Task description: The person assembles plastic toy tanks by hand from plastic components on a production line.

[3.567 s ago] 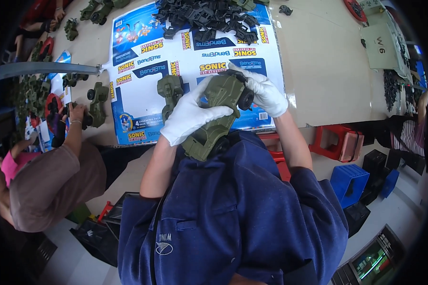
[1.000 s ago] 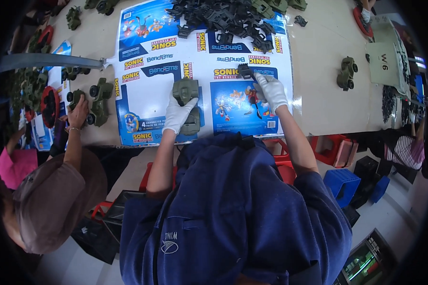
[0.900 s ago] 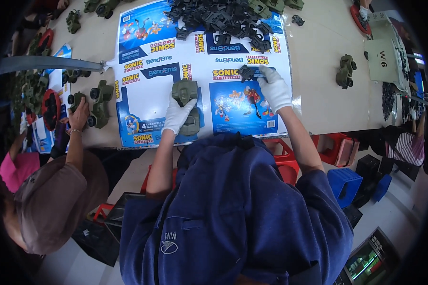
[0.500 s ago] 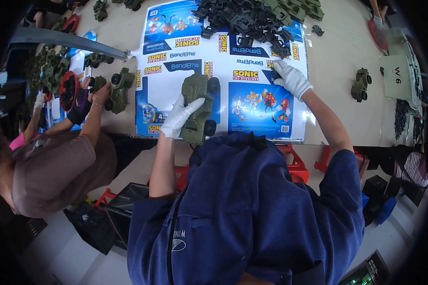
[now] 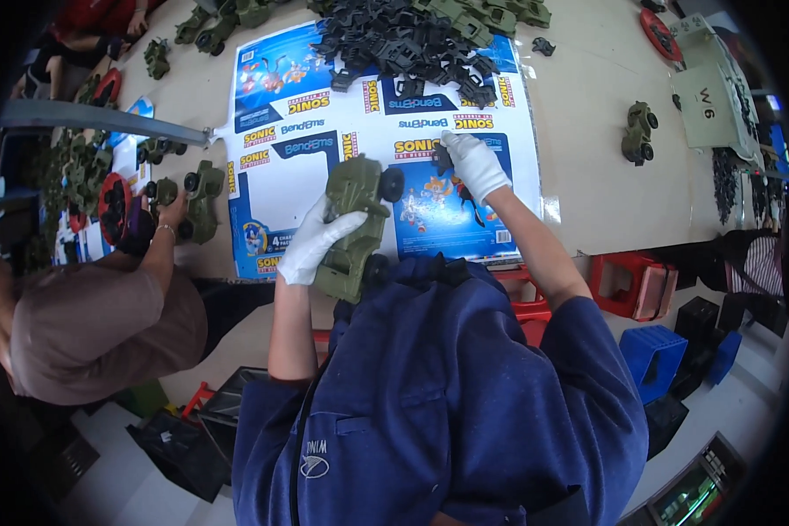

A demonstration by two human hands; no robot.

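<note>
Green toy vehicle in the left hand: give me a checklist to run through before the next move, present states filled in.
1. Green toy vehicle held by the gloved left hand: ok.
2. Near-side wheels present: ok, two show.
3. Far-side wheels present: cannot tell, hidden.
4. Black part at the gloved right hand's fingertips: ok.
5. Black part firmly gripped: cannot tell, partly covered.
6. Printed sheet free of loose parts: not ok, a pile covers its far end.

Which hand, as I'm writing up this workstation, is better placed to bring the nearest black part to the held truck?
Probably the right hand: its fingertips are at the black part, apparently pinching it, while the left hand is occupied gripping the truck.
</note>
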